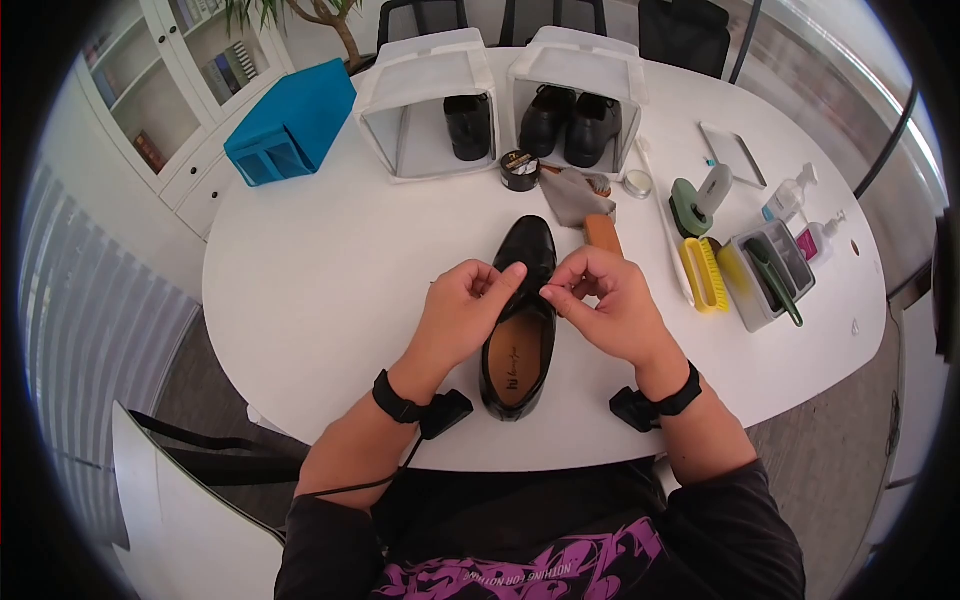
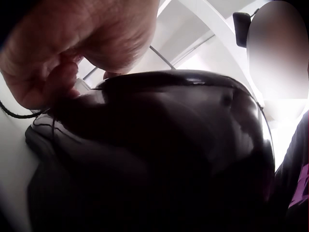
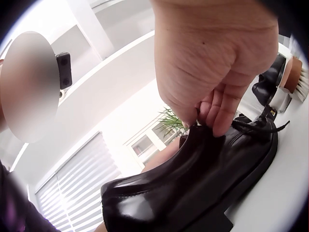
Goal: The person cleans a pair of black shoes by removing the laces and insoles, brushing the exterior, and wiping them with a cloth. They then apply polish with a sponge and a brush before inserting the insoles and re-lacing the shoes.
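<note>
Black leather shoe [image 1: 527, 300], sole down on the near middle of the desk [image 1: 300, 280], toe pointing away from the person, heel near the chest. Hands meet over the laced part. Left hand [image 1: 456, 312] on the left side, thumb and fingers pinched narrow on a lace [image 2: 19, 116]; the left wrist view shows the cord trailing out of them. Right hand [image 1: 615, 308] opposite, fingers also pinched narrow, seemingly on lace too, though the palm hides the tips.

Step looks like lace work. To do it well: pinch close to the knot area, pull both sides evenly and low, out sideways rather than up, so the light shoe doesn't lift or skid. Watch for twists. Glossy leather likely marks easily, so nails off it.

Around: brown brush [image 1: 601, 232] just beyond the right hand, the one real obstacle; a wide right pull could bump it. Grey cloth [image 1: 572, 200] behind it, polish tin [image 1: 520, 172] further left, small tin [image 1: 637, 184] to the right. Left box [image 1: 425, 70] has one shoe [image 1: 468, 130], right box [image 1: 580, 62] a pair [image 1: 590, 135]. Blue case [image 1: 305, 120] far left. Yellow brush [image 1: 705, 275], bin [image 1: 745, 305] and two bottles [image 1: 785, 202] off right, well apart from the work. Left side of the desk gives free room.
</note>
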`<act>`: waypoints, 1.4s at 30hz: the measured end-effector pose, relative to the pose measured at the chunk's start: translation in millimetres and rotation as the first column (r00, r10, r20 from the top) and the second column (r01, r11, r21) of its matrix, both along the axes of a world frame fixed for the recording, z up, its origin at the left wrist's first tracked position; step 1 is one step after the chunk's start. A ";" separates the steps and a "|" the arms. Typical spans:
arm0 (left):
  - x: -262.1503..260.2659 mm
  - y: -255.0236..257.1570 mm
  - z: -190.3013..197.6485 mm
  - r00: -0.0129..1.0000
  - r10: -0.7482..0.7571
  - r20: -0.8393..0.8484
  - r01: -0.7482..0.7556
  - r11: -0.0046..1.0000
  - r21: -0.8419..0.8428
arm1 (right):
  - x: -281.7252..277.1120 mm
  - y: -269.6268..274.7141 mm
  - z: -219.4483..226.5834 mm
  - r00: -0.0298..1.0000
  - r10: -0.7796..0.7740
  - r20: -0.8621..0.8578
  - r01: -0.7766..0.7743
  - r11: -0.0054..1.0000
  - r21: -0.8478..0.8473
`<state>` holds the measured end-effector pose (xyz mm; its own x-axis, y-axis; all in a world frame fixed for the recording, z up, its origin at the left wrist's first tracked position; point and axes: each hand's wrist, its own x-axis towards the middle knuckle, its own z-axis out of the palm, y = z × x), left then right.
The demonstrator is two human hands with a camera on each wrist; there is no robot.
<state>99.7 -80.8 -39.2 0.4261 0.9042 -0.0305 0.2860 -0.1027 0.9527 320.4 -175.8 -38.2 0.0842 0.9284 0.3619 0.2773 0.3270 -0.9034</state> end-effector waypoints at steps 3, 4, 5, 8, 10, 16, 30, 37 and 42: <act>2.7 2.3 -6.5 1.000 -0.008 0.030 0.008 1.000 -0.003 | 0.0 -0.4 0.1 1.000 0.007 -0.024 -0.008 1.000 -0.013; 3.4 2.3 -5.1 1.000 -0.025 0.004 0.025 1.000 0.008 | 0.4 0.1 -0.8 0.999 0.010 -0.031 -0.010 1.000 -0.010; 4.1 2.3 -4.0 0.999 -0.042 -0.022 0.042 0.999 0.020 | 0.5 0.4 -1.3 0.999 0.013 -0.037 -0.013 1.000 -0.008; 6.5 5.1 -6.6 0.996 -0.085 0.020 0.084 0.996 0.035 | -1.1 0.0 -0.4 0.999 0.010 -0.053 -0.011 1.000 -0.026; 8.3 4.5 -10.4 0.992 -0.082 0.096 0.081 0.997 0.019 | 0.3 0.5 -2.7 0.999 0.013 -0.047 -0.015 1.000 -0.022; 6.2 0.2 -12.1 0.976 -0.068 0.205 0.077 0.996 -0.036 | -0.1 -1.7 -0.8 0.992 0.026 -0.124 -0.032 0.999 -0.041; 9.5 -2.7 3.4 0.886 -0.173 0.431 0.203 0.979 -0.025 | -4.8 -1.6 4.2 0.965 -0.034 -0.259 0.037 0.999 0.005; -1.2 5.2 10.9 0.881 -0.083 0.466 0.202 0.957 -0.210 | 8.2 1.4 5.2 0.973 -0.058 -0.223 0.032 0.992 -0.119; 3.0 6.2 12.6 0.863 0.000 0.505 0.175 0.938 -0.299 | 16.3 4.1 3.2 0.958 0.045 -0.282 -0.094 0.982 -0.165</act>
<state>102.7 -74.6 -26.6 0.5406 0.8375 -0.0798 -0.2225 0.2339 0.9465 336.7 -171.8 -35.0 0.0906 0.9822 0.1648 -0.0082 0.1662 -0.9861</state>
